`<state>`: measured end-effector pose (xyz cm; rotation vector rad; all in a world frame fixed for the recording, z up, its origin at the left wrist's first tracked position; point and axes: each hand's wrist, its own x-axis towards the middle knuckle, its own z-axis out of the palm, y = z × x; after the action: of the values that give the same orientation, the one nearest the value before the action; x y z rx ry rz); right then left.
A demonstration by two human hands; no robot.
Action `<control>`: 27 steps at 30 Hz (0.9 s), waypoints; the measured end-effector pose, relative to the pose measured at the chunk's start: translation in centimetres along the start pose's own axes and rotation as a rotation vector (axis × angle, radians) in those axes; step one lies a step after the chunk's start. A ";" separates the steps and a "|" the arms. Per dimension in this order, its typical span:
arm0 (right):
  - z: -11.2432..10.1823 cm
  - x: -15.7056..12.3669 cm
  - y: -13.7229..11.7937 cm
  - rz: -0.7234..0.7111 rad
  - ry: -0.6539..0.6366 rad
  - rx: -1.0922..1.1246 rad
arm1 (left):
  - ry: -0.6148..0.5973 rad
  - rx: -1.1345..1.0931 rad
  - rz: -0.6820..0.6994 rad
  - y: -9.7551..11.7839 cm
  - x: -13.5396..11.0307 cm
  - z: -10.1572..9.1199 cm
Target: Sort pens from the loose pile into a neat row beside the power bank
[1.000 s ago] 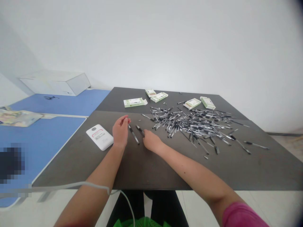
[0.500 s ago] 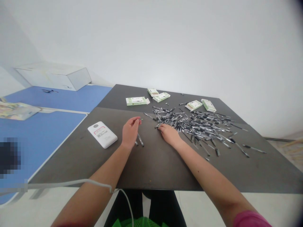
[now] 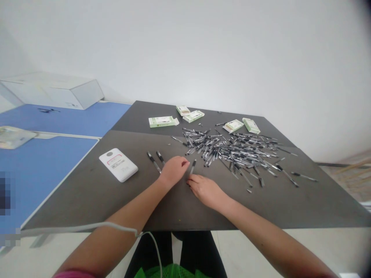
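Observation:
My right hand is closed on the lower end of a pen with a dark grip. The pen points away from me over the dark table. Close to its far end on the left is my left hand, fingers pinched together; whatever they hold is hidden or too small to name. Two more pens, one left of the other, lie beside my left hand, partly covered by it. Ahead and to the right spreads a large heap of clear-barrelled pens with dark grips.
Several green-and-white pen boxes, among them one at left and one at right, lie behind the heap. A white rounded slab with a printed label lies left. Beyond are blue tables and a white carton. A cable crosses my left forearm.
My right hand has drawn back from the heap towards me with a pen. My left hand has moved right, towards that pen, uncovering the dark grips of the two pens beside it.

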<state>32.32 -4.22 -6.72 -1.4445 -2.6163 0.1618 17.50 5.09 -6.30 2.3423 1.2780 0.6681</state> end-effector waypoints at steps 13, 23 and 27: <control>-1.0 -1.6 2.1 0.256 0.270 0.379 | -0.187 0.263 -0.097 2.0 -0.6 2.0; -0.6 0.3 2.8 0.798 0.473 1.237 | -0.171 -0.057 0.065 5.4 -1.5 1.5; -1.9 -0.8 6.7 0.856 0.847 1.140 | -0.137 -0.141 0.110 5.0 1.0 1.3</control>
<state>38.65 -1.28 -6.00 -1.4817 -0.8113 0.7534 22.02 3.24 -4.42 2.3114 1.0155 0.5999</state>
